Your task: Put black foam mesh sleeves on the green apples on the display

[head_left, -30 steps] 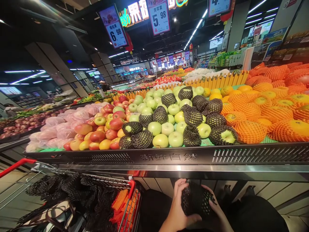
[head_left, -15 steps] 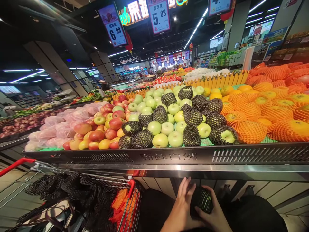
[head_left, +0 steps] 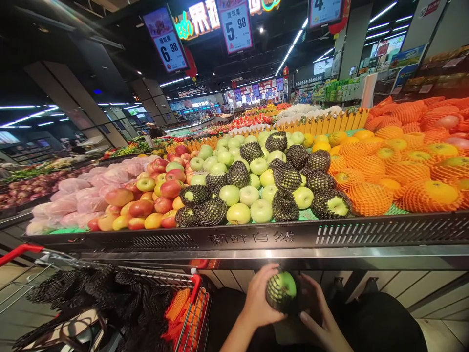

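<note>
Low in front of the display, my left hand [head_left: 257, 297] grips a green apple [head_left: 288, 283] from its left side. A black foam net [head_left: 274, 292] wraps the apple's left and lower part, while bare green skin with the stem hollow faces up and right. My right hand [head_left: 319, 312] is just right of the apple, its fingers and thumb curved and apart. Whether its fingertips touch the dark edge of the net is hard to see. Above, green apples [head_left: 261, 210] lie in a pile, several of them in black nets [head_left: 286, 206].
The black display rail [head_left: 252, 238] and its metal edge [head_left: 249, 253] run above my hands. At left stands a shopping cart [head_left: 194, 281] holding black nets [head_left: 139, 293] and orange nets [head_left: 179, 308]. Red-yellow apples [head_left: 141, 208] and orange-netted fruit [head_left: 370, 198] flank the green pile.
The netted apple has passed from my right hand to my left and turned, so its green top shows. My right hand has let go and opened. The view has shifted slightly right.
</note>
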Tool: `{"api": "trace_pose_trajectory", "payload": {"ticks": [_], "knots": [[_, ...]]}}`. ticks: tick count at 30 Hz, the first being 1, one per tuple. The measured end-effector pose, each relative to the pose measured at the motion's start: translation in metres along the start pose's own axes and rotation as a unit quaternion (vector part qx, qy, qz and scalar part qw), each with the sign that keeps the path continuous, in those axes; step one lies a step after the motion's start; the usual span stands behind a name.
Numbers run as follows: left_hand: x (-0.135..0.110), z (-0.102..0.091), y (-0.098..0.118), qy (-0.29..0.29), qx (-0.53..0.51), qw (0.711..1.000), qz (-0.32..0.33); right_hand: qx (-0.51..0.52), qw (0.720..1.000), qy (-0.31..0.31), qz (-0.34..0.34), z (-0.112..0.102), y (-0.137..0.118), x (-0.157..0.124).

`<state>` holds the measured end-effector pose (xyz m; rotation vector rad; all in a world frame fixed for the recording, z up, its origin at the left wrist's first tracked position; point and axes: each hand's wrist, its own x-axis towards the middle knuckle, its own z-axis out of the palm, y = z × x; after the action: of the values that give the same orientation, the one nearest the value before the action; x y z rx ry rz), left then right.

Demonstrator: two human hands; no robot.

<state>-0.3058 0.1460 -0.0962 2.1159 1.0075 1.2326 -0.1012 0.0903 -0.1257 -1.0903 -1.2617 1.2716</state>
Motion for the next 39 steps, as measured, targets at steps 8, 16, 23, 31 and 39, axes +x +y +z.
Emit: {"api": "trace_pose_trajectory", "payload": {"ticks": [8, 16, 23, 31, 39], "knots": [[0.172, -0.083, 0.063, 0.230, -0.015, 0.963, 0.142, 0.010, 0.994, -0.071, -0.086, 0.010, 0.009, 0.001], [0.229, -0.082, 0.057, 0.295, 0.132, 0.937, 0.132, 0.003, 0.995, 0.040, -0.091, -0.024, 0.001, -0.003], [0.206, -0.071, 0.087, 0.350, 0.054, 0.928, 0.114, -0.054, 0.990, 0.073, -0.106, -0.036, 0.010, -0.011], [0.136, -0.030, 0.115, 0.101, -0.084, 0.976, 0.171, -0.217, 0.885, 0.149, -0.384, -0.062, -0.110, 0.019], [0.115, -0.029, 0.111, 0.044, 0.027, 0.969, 0.242, -0.254, 0.866, 0.123, -0.413, -0.045, -0.184, 0.031]]}}
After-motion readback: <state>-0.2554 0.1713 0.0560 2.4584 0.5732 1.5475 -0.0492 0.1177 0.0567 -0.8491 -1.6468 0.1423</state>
